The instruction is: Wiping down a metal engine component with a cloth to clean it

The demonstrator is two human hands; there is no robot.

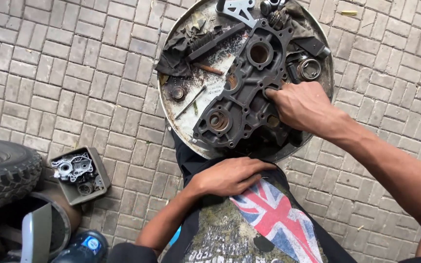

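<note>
Gripping the engine cover in the pan

Head view: the right hand [300,104] is pinching the right edge of the dark engine cover [242,92], lying mid-pan in the round metal pan [171,114]. The left hand [230,175] is resting flat, holding nothing, on the person's lap. Judging by this, lifting is underway; a firmer grip is needed next.

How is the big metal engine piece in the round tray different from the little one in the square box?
The dark engine cover is big, grimy and touched by the right hand. The small casing is shiny silver and untouched, in its square box, not the round tray. Both have round holes.
</note>
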